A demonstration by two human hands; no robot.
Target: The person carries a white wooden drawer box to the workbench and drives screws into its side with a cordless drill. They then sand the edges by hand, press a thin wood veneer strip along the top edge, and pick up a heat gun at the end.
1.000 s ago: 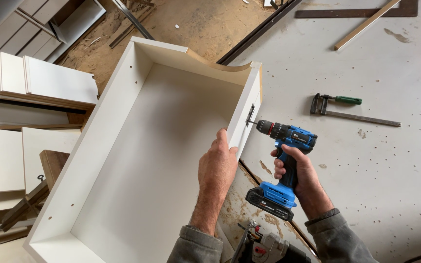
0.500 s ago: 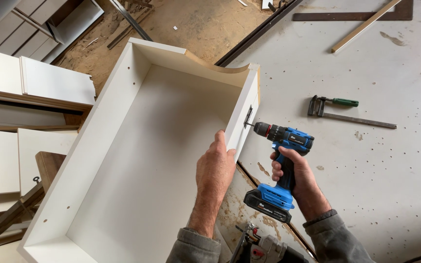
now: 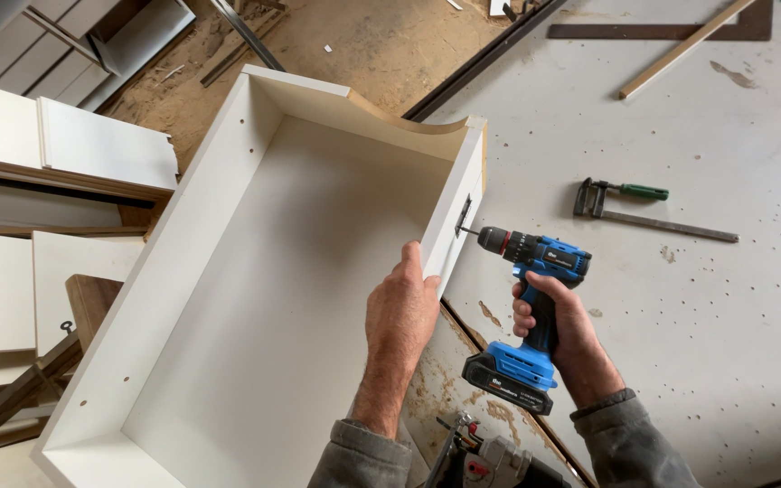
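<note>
Since the earlier frame, almost nothing has shifted from where I watch: the drill has held its line against the panel and both hands have kept their places, with only the view drifting slightly.

The white drawer box (image 3: 255,271) lies open-side up across the workbench (image 3: 680,316), and I take it as my landmark. On its right side wall sits a small dark metal fitting (image 3: 464,215), and the bit of the blue cordless drill (image 3: 535,298) meets that fitting from outside, level with the wall, which suits driving straight in. The right hand (image 3: 564,330) is wrapped tight around the drill's handle, forefinger toward the trigger. The left hand (image 3: 399,316) is clamped over the top edge of that same wall, fingers outside and thumb inside, apparently bracing the panel against the drill's push.

Well to the right of the drawer box a bar clamp with a green handle (image 3: 648,208) lies on the workbench. To the drawer's left, stacked white panels (image 3: 74,149) rest on edge. Just below the drawer's near right corner, between my sleeves, a second power tool (image 3: 490,456) shows only in part.
</note>
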